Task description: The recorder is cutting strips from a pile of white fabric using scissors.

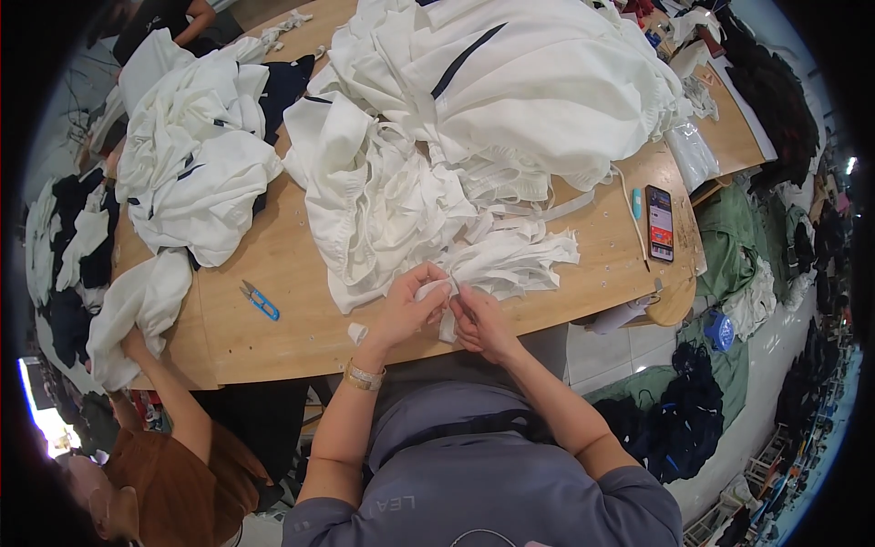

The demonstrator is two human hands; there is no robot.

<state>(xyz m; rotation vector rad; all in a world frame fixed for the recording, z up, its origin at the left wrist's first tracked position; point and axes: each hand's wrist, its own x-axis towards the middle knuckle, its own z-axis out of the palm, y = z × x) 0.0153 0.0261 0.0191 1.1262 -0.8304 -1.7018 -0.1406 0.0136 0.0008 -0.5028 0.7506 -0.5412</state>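
Note:
Close to the table's front edge, my left hand (412, 303) and my right hand (480, 324) meet with fingers pinched together. Between them is a white fabric strip (447, 326), one end hanging below the fingers. My fingers partly hide it. Just beyond my hands lies a loose bundle of white strips (529, 260). It adjoins a crumpled heap of white gathered fabric (365, 201). A small white scrap (357, 334) rests left of my left hand.
Blue thread snips (260, 301) lie left on the wooden table (273, 339). A phone (660, 224) and a turquoise marker-like stick (636, 202) lie right. Large white garments (538, 82) cover the back. At left, a co-worker (182, 465) handles white cloth (150, 305); another person (164, 23) stands beyond.

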